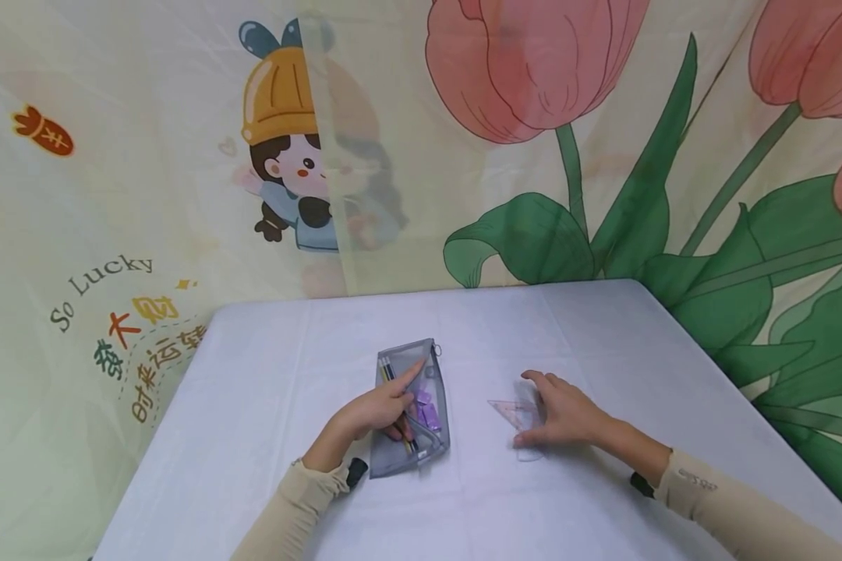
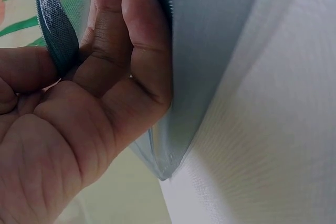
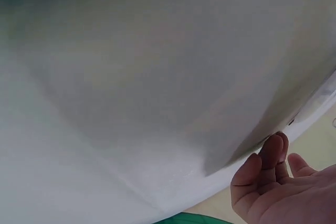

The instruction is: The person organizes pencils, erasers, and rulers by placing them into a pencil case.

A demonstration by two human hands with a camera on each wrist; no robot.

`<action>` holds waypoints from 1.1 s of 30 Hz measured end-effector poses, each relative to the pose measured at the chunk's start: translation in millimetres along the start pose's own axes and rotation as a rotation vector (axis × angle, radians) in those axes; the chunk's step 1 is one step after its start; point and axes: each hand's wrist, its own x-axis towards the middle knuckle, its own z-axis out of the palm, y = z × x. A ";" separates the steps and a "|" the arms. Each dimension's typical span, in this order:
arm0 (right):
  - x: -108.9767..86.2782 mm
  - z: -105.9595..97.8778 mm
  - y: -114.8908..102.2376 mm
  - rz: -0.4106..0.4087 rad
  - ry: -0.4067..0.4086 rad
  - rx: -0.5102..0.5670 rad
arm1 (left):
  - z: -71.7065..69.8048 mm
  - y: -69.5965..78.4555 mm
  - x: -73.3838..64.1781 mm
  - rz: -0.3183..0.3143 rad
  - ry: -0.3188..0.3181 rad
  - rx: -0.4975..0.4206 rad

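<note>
A grey mesh pencil case [image 1: 400, 461] lies on the white table, its zip opening spread apart. Pencils [image 1: 386, 369] and purple pieces [image 1: 429, 415] show through its mesh. My left hand [image 1: 379, 409] grips the opening's edge, with some fingers inside; in the left wrist view the zip edge [image 2: 50, 24] runs between thumb and fingers. To the right, my right hand [image 1: 568, 411] is spread over a clear set square [image 1: 508, 409], thumb and forefinger apart. Another clear piece [image 1: 530, 454] shows below the thumb. In the right wrist view its fingertips [image 3: 273, 148] are near the tabletop.
The white cloth-covered table [image 1: 309, 343] reaches back to a printed curtain [image 1: 393, 156] with tulips and a cartoon figure. A ring-shaped zip pull [image 1: 437, 351] hangs at the case's far right corner.
</note>
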 end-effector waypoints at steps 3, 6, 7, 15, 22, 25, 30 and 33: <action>-0.3 -0.9 -5.4 0.013 -0.038 0.022 | 0.2 -0.5 -0.5 0.000 0.000 0.000; 1.1 -2.3 -9.8 0.039 -0.068 0.049 | 0.4 -0.2 -1.4 -0.001 0.003 0.000; 1.7 -2.6 -11.0 0.050 -0.077 0.062 | 0.5 0.2 -1.8 -0.001 0.004 0.000; 5.6 -3.9 -14.1 0.071 -0.084 0.161 | 1.2 0.8 -3.1 0.005 0.010 -0.006; 8.7 -3.6 -11.2 0.017 -0.058 0.421 | 1.6 -1.3 -2.0 0.006 0.008 -0.002; 11.6 -4.0 -11.8 0.013 -0.106 0.520 | 0.9 -0.9 -1.5 0.008 0.004 0.003; 20.2 -10.9 -20.9 0.066 -0.206 0.733 | 0.2 1.7 -2.2 0.009 0.002 0.012; 29.6 -15.5 -30.2 0.091 -0.216 0.832 | -0.7 3.0 -3.1 0.010 0.010 0.016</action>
